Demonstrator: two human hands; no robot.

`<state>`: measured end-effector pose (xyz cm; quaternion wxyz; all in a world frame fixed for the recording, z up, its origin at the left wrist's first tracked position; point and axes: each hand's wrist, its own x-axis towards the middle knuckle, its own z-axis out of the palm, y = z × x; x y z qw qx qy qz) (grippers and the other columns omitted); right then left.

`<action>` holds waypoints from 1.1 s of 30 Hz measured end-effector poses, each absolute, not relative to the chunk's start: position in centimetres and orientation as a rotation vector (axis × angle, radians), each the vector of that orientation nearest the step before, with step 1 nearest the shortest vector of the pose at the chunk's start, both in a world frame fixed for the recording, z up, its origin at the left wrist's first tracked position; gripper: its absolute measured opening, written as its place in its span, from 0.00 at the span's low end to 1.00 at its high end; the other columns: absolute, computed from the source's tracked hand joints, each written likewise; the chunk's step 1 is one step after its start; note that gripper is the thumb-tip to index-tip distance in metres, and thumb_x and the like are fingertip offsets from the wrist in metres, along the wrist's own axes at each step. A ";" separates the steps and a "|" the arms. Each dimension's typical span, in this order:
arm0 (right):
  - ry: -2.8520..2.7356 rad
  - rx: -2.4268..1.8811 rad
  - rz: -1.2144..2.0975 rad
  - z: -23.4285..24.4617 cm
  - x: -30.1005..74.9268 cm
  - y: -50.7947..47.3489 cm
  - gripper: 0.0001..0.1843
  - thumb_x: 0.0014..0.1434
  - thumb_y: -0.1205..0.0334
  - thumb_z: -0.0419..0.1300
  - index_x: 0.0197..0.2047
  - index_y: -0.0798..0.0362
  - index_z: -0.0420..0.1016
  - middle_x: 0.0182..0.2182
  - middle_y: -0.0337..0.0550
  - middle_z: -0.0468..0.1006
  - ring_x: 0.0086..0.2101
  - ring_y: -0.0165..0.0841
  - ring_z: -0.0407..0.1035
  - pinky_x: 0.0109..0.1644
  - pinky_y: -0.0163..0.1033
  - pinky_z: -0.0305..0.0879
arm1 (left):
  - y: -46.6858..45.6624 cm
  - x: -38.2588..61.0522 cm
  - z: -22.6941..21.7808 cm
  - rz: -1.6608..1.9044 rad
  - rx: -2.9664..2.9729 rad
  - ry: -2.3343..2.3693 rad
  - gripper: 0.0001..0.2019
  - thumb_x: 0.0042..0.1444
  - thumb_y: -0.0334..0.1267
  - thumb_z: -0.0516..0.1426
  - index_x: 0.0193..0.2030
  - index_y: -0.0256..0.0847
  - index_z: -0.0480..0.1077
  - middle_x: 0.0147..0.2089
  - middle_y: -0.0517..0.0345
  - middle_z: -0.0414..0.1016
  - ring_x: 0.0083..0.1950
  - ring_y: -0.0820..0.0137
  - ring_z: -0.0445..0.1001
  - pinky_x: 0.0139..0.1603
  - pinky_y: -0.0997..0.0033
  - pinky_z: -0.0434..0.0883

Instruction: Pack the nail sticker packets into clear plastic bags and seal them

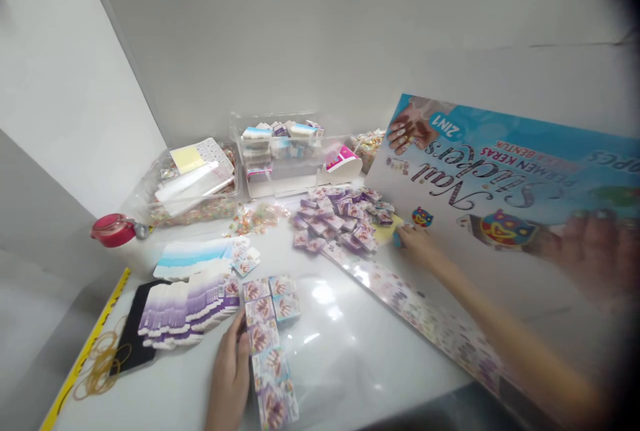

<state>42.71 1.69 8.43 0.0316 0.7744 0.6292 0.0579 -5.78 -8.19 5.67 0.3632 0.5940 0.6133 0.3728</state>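
My left hand [231, 371] rests on the table with its fingers stretched along the left side of a row of small printed boxes [263, 337]. Two more such boxes stand against the row's upper right. At the right, my right hand [414, 244] reaches to the edge of a heap of small purple-and-white boxes [340, 217]. Its fingertips come together beside a yellow paper [386, 229], with a bit of blue between them too small to name. Behind my right forearm leans a large Nail Stickers carton [450, 164], its print upside down.
Fanned stacks of purple cards [187, 311] and blue cards [193, 257] lie at left, near a black flat case [135, 331] and rubber bands [97, 367]. A red-lidded container [113, 229] stands behind. Clear bins [285, 174] and bagged colourful pieces [257, 217] line the back.
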 end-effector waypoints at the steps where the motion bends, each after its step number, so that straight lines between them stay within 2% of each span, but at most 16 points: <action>1: 1.895 2.420 0.188 8.5 42.9 2.3 0.15 0.53 0.69 0.57 0.45 0.59 0.72 0.47 0.61 0.73 0.50 0.48 0.62 0.51 0.47 0.57 | -8.2 -5.8 5.6 0.962 1.533 1.583 0.25 0.62 0.50 0.44 0.62 0.42 0.59 0.64 0.50 0.61 0.65 0.62 0.58 0.66 0.55 0.54; 3: 1.771 2.517 0.206 8.5 43.2 3.7 0.18 0.53 0.63 0.58 0.46 0.63 0.72 0.45 0.67 0.72 0.50 0.53 0.62 0.49 0.51 0.58 | -8.1 -5.8 5.6 0.965 1.542 1.586 0.24 0.62 0.50 0.44 0.62 0.43 0.59 0.64 0.51 0.62 0.65 0.62 0.59 0.66 0.55 0.55; 6: 1.531 2.669 0.190 7.9 43.5 5.9 0.21 0.53 0.64 0.56 0.48 0.68 0.72 0.44 0.73 0.72 0.48 0.57 0.64 0.45 0.55 0.59 | -8.1 -5.8 5.6 0.965 1.546 1.579 0.24 0.63 0.50 0.44 0.62 0.44 0.59 0.64 0.52 0.62 0.65 0.62 0.59 0.66 0.55 0.55; 12: 1.265 2.822 0.140 6.8 42.8 8.7 0.24 0.55 0.63 0.51 0.51 0.66 0.73 0.43 0.75 0.72 0.46 0.60 0.65 0.39 0.61 0.60 | -8.0 -5.8 5.6 0.969 1.553 1.582 0.24 0.63 0.49 0.43 0.62 0.43 0.60 0.64 0.52 0.63 0.65 0.61 0.60 0.65 0.55 0.56; 19: 1.355 2.755 0.087 9.1 42.0 6.8 0.15 0.52 0.66 0.58 0.42 0.65 0.76 0.40 0.70 0.74 0.48 0.57 0.64 0.41 0.52 0.61 | -8.0 -5.8 5.7 0.966 1.554 1.576 0.24 0.63 0.49 0.43 0.62 0.43 0.60 0.64 0.52 0.62 0.65 0.62 0.59 0.66 0.55 0.55; 23: 1.532 2.700 0.149 12.3 39.6 4.6 0.18 0.53 0.55 0.59 0.42 0.61 0.73 0.42 0.63 0.74 0.47 0.53 0.64 0.42 0.46 0.60 | -8.0 -5.8 5.8 0.977 1.548 1.587 0.24 0.62 0.49 0.44 0.61 0.43 0.61 0.64 0.52 0.63 0.65 0.62 0.60 0.65 0.55 0.57; 27: 1.957 2.574 0.072 13.7 35.4 3.5 0.17 0.57 0.50 0.55 0.41 0.57 0.68 0.39 0.55 0.72 0.39 0.42 0.67 0.35 0.39 0.58 | -8.0 -5.8 5.8 0.990 1.564 1.576 0.24 0.62 0.49 0.44 0.61 0.42 0.61 0.63 0.51 0.64 0.64 0.62 0.61 0.65 0.57 0.57; 33: 2.027 2.510 -0.012 12.3 31.2 2.8 0.16 0.58 0.59 0.55 0.47 0.58 0.61 0.34 0.52 0.72 0.32 0.38 0.66 0.30 0.35 0.51 | -8.1 -5.6 6.2 0.980 1.554 1.569 0.23 0.63 0.48 0.43 0.61 0.42 0.60 0.63 0.52 0.63 0.64 0.63 0.60 0.65 0.57 0.56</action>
